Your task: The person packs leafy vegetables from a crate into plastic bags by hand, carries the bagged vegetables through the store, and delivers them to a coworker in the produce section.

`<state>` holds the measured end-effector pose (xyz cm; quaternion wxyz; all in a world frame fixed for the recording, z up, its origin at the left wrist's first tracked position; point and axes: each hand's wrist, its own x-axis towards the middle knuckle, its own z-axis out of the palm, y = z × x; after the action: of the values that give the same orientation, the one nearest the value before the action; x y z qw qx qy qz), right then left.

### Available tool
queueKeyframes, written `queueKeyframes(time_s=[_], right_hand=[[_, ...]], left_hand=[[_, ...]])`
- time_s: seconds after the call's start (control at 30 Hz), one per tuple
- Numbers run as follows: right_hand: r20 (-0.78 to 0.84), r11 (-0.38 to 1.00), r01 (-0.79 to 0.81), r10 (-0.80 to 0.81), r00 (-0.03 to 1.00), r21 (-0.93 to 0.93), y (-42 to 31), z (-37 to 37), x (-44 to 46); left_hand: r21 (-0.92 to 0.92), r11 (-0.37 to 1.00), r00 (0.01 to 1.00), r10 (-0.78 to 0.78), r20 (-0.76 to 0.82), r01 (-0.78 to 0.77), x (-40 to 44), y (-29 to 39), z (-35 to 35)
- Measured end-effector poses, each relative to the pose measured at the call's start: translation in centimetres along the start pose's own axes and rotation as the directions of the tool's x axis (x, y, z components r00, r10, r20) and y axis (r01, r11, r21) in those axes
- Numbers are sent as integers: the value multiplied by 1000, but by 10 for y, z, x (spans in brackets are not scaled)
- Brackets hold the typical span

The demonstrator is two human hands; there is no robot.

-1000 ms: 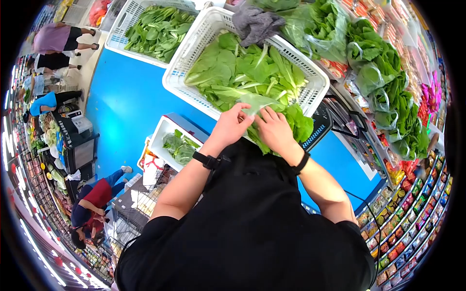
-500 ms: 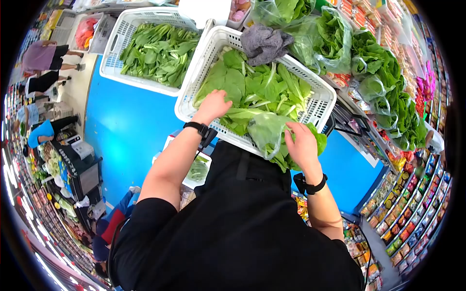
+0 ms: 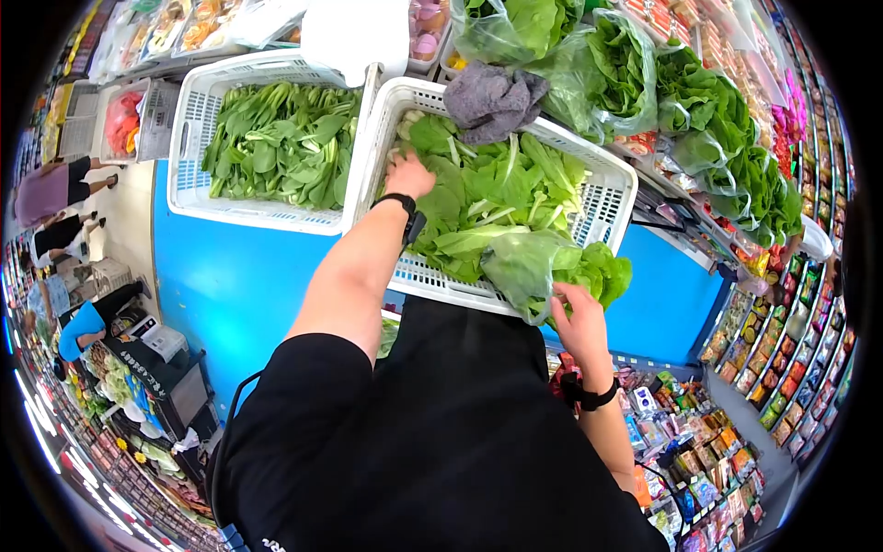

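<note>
Glossy plastic, rough cloth
The bag (image 3: 520, 267) at my right grip (image 3: 563, 308) is thin, shiny plastic; the basket (image 3: 460, 290), smooth hard plastic; the rag (image 3: 492, 101), rough and matt; the floor (image 3: 202, 239), glossy.

Clear-bagged leafy bunch (image 3: 529, 265) across near edge of white crate (image 3: 443, 287), beside loose greens (image 3: 487, 184).

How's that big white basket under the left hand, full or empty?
Not empty: leafy greens lie across most of the big white basket, including under the left hand. I can't tell how deep they go.
</note>
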<state>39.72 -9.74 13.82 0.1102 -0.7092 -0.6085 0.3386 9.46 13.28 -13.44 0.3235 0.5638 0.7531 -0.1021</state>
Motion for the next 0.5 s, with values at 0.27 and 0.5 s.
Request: queueKeyframes(time_s=[0.27, 0.5], right_hand=[[-15, 999, 18, -17, 1000, 50, -8, 2, 8], [25, 999, 33, -33, 999, 21, -12, 4, 20]], left_hand=[[-141, 980, 989, 144, 33, -138, -15, -4, -10], [21, 984, 965, 168, 202, -175, -5, 10, -33]])
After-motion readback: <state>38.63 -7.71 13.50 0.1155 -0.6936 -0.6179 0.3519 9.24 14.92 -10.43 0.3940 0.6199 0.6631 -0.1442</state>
